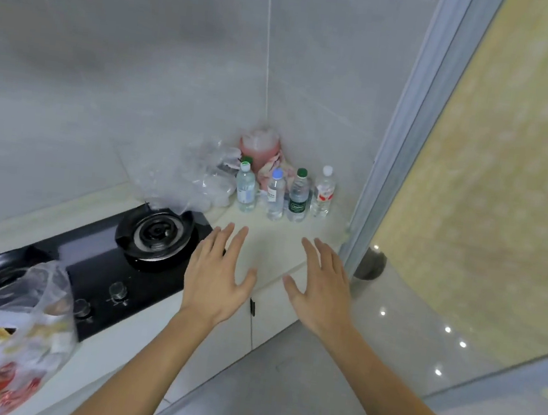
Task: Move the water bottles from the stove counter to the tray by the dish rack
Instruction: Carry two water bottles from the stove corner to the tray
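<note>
Several small water bottles stand in a row at the back corner of the pale stove counter [262, 237]: one with a white cap at the left [246, 186], a blue-capped one [275, 195], a green-capped one with a dark green label [298, 196], and a white-capped one with a red label [323, 192]. My left hand [217, 276] and my right hand [319, 288] hover side by side over the counter's front part, fingers straight and spread, holding nothing. Both are a short way in front of the bottles. The tray and dish rack are out of view.
A black gas hob with a burner [155, 234] lies left of my hands. Crumpled clear plastic bags [200, 174] and a pink wrapped container [260, 147] sit behind the bottles. A bag of packets [9, 330] stands at the lower left. A glass door frame [382, 186] bounds the right.
</note>
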Tool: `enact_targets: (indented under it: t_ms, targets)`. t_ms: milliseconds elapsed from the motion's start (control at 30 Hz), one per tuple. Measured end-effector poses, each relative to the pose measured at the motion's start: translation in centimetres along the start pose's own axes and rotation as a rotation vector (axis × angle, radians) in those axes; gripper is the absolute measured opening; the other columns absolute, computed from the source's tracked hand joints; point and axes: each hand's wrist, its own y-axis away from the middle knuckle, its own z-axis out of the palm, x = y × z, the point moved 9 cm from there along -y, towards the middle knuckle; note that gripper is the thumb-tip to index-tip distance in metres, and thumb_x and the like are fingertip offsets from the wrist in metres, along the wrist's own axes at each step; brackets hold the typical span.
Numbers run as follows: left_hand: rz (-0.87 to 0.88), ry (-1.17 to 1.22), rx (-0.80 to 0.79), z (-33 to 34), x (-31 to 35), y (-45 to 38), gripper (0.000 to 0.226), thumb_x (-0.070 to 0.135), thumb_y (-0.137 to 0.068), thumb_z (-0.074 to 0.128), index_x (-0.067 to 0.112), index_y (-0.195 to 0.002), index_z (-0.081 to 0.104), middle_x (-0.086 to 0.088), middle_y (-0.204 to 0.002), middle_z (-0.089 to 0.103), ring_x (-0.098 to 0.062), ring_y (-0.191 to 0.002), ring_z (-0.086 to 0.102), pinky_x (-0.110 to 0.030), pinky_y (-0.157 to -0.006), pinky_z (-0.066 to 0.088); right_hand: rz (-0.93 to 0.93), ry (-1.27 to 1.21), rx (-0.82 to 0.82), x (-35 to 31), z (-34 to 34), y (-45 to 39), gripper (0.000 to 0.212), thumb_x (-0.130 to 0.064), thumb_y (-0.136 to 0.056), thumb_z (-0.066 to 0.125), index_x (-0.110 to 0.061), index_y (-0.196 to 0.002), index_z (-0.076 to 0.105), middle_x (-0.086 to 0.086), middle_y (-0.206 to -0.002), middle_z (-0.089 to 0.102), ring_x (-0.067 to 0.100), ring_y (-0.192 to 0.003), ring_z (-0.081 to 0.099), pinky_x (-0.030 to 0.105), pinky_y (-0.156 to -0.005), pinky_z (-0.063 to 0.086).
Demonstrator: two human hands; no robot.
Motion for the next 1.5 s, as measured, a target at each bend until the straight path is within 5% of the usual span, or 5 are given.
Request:
enact_targets:
  t_ms: [467, 800, 933, 1133, 1500]
  targets:
    - [-0.009, 0.165, -0.109, 12.4, -2.5, -24.6, 0.076, 0.049, -0.094, 0.057, 0.023, -0.163, 0.036, -0.009, -0.163, 0.042, -0.031, -0.148, 0.038, -0.048, -0.108, 0.048, -0.018, 0.053, -0.127, 4.9, 5.2, -25.1, 0.084, -0.045, -0.094, 0.066, -0.024, -0.164, 0.023, 0.006, -0.166, 0.032, 0.032, -0.150, 0.032, 0.051, -0.114, 0.044]
    - [-0.021, 0.364, -0.213, 18.8, -4.1, -34.6, 0.071, 0.033, -0.094, 0.073, 0.025, -0.157, 0.042, 0.004, -0.161, 0.041, -0.028, -0.140, 0.049, -0.051, -0.093, 0.058, -0.080, -0.049, -0.256, 6.4, 10.3, -38.3, 0.079, -0.027, -0.089, 0.076, -0.017, -0.159, 0.040, 0.009, -0.162, 0.040, 0.033, -0.150, 0.035, 0.048, -0.122, 0.035]
    - [-0.142, 0.455, -0.332, 22.2, -5.0, -35.7, 0.077, 0.029, -0.093, 0.076, 0.028, -0.159, 0.037, -0.001, -0.154, 0.050, -0.028, -0.136, 0.055, -0.046, -0.099, 0.054, -0.043, -0.088, -0.333, 8.9, 14.2, -39.9, 0.076, -0.029, -0.084, 0.076, -0.014, -0.152, 0.046, 0.015, -0.147, 0.055, 0.040, -0.135, 0.054, 0.053, -0.106, 0.051]
    - [-0.332, 0.593, -0.364, 25.8, -7.2, -35.3, 0.065, 0.017, -0.083, 0.085, 0.028, -0.139, 0.054, 0.004, -0.135, 0.063, -0.023, -0.123, 0.063, -0.041, -0.101, 0.051, 0.148, -0.233, -0.308, 12.1, 15.4, -39.5, 0.080, -0.031, -0.085, 0.086, -0.021, -0.152, 0.043, 0.003, -0.137, 0.066, 0.024, -0.122, 0.065, 0.022, -0.099, 0.042]
    - [-0.402, 0.633, -0.368, 28.7, -8.5, -35.3, 0.058, 0.022, -0.079, 0.091, 0.040, -0.118, 0.052, 0.011, -0.116, 0.070, -0.018, -0.105, 0.067, -0.041, -0.088, 0.057, 0.198, -0.339, -0.352, 14.6, 18.7, -39.1, 0.061, -0.033, -0.073, 0.094, -0.026, -0.118, 0.054, -0.009, -0.107, 0.065, 0.018, -0.099, 0.065, 0.033, -0.084, 0.052]
